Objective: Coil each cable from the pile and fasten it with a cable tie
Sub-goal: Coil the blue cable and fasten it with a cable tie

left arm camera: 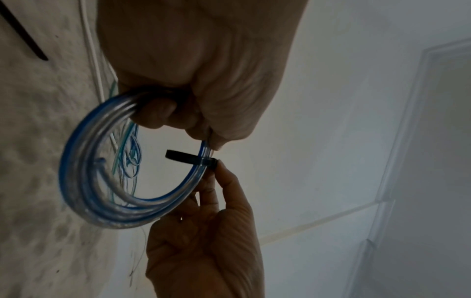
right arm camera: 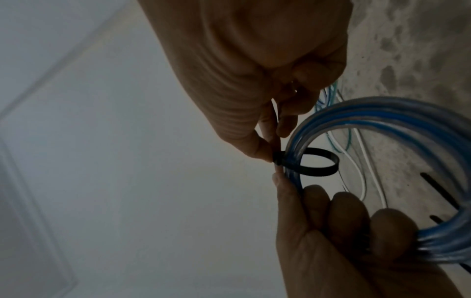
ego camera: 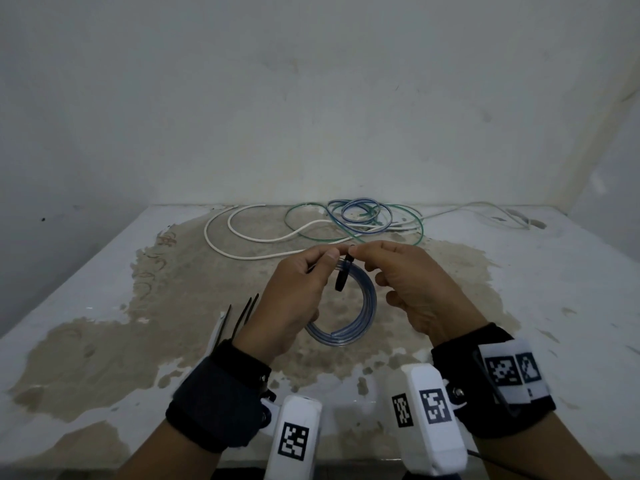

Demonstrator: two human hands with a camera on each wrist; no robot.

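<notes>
Above a white tabletop (ego camera: 86,271) worn to a mottled brown patch, against stained pale walls (ego camera: 311,98), my left hand (ego camera: 294,299) curls its grip around the coiled blue cable (ego camera: 367,306). My right hand (ego camera: 412,285) pinches the black cable tie (ego camera: 343,275) looped around it. Uncoiled cables (ego camera: 311,223) sprawl by the far wall; spare ties (ego camera: 242,317) lie beside my left wrist.

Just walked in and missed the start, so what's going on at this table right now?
A person is bundling cables. The left hand grips a coiled clear-blue cable held above the table, while the right hand pinches a black cable tie looped loosely around the coil, not yet pulled tight. Spare black ties lie to the left, and a tangle of white, green and blue cables waits at the back.
</notes>
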